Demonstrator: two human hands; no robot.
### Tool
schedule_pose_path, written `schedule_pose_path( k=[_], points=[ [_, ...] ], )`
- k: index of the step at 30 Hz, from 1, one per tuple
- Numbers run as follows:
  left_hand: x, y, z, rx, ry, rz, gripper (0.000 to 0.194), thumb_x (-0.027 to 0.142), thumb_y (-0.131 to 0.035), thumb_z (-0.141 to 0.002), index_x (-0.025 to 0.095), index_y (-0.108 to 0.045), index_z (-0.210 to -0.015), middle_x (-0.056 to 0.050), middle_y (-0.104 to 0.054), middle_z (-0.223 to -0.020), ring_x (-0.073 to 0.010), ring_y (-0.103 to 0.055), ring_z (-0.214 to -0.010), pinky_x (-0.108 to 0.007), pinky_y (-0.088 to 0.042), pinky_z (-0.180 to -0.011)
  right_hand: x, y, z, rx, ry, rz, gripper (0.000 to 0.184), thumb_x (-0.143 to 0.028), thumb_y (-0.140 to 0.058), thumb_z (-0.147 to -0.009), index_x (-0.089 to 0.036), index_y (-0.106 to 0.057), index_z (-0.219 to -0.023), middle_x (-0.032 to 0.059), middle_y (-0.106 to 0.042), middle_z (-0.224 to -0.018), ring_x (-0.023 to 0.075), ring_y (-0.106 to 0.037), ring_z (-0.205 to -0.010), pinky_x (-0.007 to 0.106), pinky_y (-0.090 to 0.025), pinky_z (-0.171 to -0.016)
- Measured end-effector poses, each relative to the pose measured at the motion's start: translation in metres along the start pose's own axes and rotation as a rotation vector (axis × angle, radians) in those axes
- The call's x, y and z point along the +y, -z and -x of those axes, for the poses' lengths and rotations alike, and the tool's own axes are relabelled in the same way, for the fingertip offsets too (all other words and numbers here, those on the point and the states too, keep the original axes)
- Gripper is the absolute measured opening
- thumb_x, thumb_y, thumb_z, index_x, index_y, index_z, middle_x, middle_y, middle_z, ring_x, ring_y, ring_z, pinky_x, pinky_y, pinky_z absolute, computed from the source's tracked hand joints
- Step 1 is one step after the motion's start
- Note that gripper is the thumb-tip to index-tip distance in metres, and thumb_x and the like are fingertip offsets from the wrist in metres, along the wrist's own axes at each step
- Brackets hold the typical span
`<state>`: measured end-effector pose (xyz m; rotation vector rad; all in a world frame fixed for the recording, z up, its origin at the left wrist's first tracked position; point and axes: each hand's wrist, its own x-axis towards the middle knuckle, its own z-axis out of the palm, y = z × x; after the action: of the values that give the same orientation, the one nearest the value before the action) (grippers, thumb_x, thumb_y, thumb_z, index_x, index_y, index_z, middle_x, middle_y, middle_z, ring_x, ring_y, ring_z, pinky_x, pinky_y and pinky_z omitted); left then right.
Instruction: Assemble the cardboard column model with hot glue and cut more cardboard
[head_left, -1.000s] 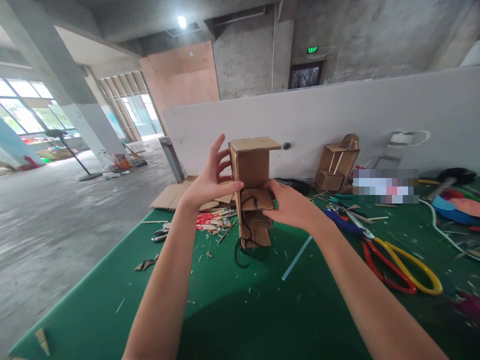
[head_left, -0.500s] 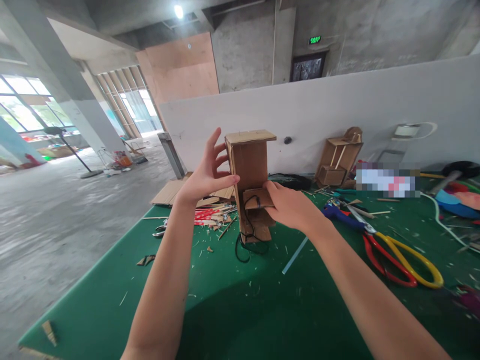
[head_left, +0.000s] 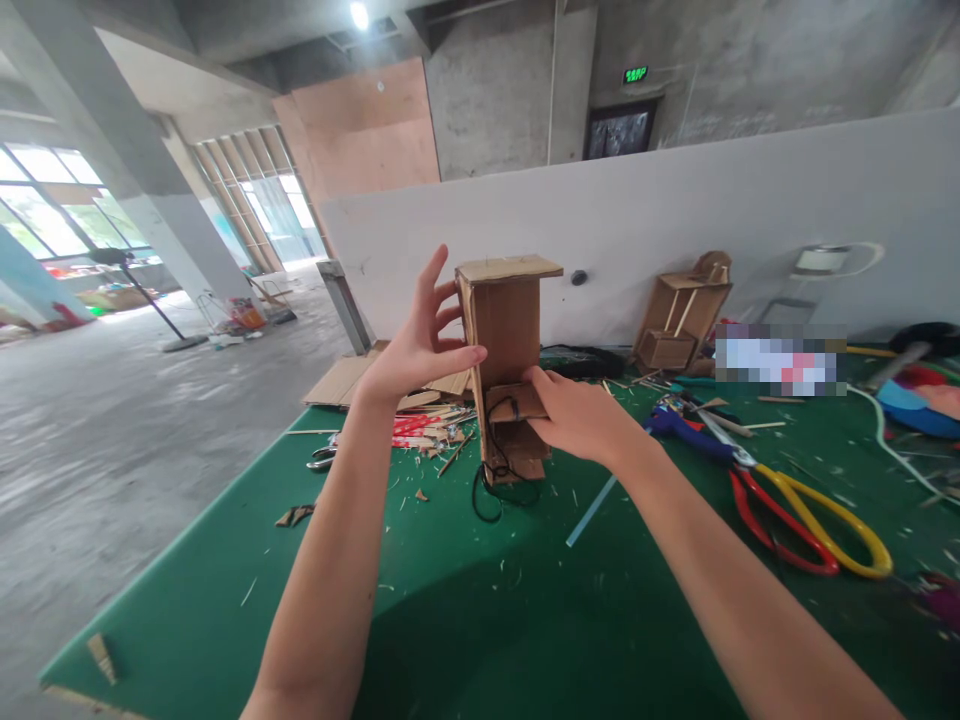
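Note:
A tall, open-fronted cardboard frame [head_left: 508,330] with a flat overhanging top stands upright on the green table. My left hand [head_left: 427,345] is at its left side, fingers spread, the thumb touching the front edge. Inside the lower half sits a small cardboard piece [head_left: 506,402], with a black cord [head_left: 491,470] looped over it and hanging down to the table. My right hand [head_left: 574,410] is closed on the right end of this small piece. Its fingertips are partly hidden behind the cardboard.
Wooden sticks and red-patterned strips [head_left: 420,428] lie behind my left forearm, near flat cardboard sheets [head_left: 341,380]. Large red-and-yellow-handled scissors [head_left: 817,520] and a translucent glue stick [head_left: 592,510] lie to the right. A similar cardboard model [head_left: 682,310] stands against the white partition [head_left: 495,225].
The view has shifted slightly. The cardboard frame leans a little more to the right at its top, and my left hand has moved with it. My right hand keeps its hold.

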<state>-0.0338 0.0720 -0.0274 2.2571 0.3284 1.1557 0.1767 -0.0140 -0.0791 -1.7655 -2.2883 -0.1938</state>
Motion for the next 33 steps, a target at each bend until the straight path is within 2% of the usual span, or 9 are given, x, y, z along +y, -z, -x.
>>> schedule_pose_path(
  k=[5,10,19,22,28,33],
  points=[
    [-0.002,-0.001,0.0,0.051,0.005,-0.035,0.105,0.04,-0.076,-0.069,0.049,-0.006,-0.147,-0.006,-0.038,-0.146,-0.0257,-0.057,-0.115,-0.033,-0.061,-0.076,0.002,-0.004,-0.001,-0.039,0.004,-0.028,0.049,-0.028,-0.044,-0.082,-0.018,-0.043,-0.13,0.0149,-0.062,-0.119,0.0289,-0.066,-0.087,0.035,-0.042,-0.061],
    [-0.004,0.0,0.0,0.089,0.041,-0.002,0.104,0.04,-0.076,-0.07,0.049,-0.007,-0.147,-0.005,-0.038,-0.145,-0.0245,-0.058,-0.114,-0.034,-0.061,-0.078,0.002,-0.005,-0.002,0.005,0.0,-0.042,0.046,-0.028,-0.044,-0.083,-0.018,-0.045,-0.127,0.0147,-0.064,-0.116,0.0286,-0.066,-0.088,0.035,-0.043,-0.062],
    [0.012,-0.002,0.0,-0.001,0.043,-0.01,0.104,0.039,-0.076,-0.071,0.052,-0.005,-0.146,-0.003,-0.035,-0.147,-0.0278,-0.057,-0.117,-0.039,-0.062,-0.079,-0.004,0.015,0.001,0.141,-0.067,-0.028,0.044,-0.029,-0.045,-0.084,-0.016,-0.045,-0.125,0.0133,-0.066,-0.113,0.0297,-0.066,-0.085,0.035,-0.04,-0.057],
    [0.02,-0.004,0.001,-0.038,0.034,-0.031,0.101,0.039,-0.076,-0.071,0.052,-0.009,-0.146,-0.002,-0.032,-0.149,-0.0298,-0.056,-0.118,-0.042,-0.062,-0.081,-0.004,0.022,0.003,0.185,-0.085,-0.025,0.042,-0.028,-0.045,-0.083,-0.016,-0.045,-0.124,0.0119,-0.067,-0.112,0.0298,-0.067,-0.084,0.035,-0.039,-0.056],
    [0.03,-0.006,0.002,-0.064,0.076,-0.02,0.088,0.033,-0.078,-0.069,0.047,-0.03,-0.142,-0.002,-0.027,-0.151,-0.034,-0.045,-0.128,-0.045,-0.059,-0.089,-0.004,0.034,0.007,0.269,-0.102,-0.058,0.037,-0.025,-0.046,-0.082,-0.016,-0.045,-0.118,0.0118,-0.068,-0.101,0.0292,-0.066,-0.082,0.034,-0.038,-0.057],
    [0.037,-0.007,0.004,-0.042,0.084,-0.01,0.087,0.03,-0.079,-0.068,0.045,-0.032,-0.14,-0.003,-0.03,-0.148,-0.034,-0.044,-0.128,-0.047,-0.058,-0.091,-0.008,0.042,0.01,0.319,-0.125,-0.135,0.036,-0.022,-0.046,-0.081,-0.015,-0.045,-0.116,0.0138,-0.065,-0.108,0.029,-0.065,-0.087,0.035,-0.041,-0.062]
  ],
)
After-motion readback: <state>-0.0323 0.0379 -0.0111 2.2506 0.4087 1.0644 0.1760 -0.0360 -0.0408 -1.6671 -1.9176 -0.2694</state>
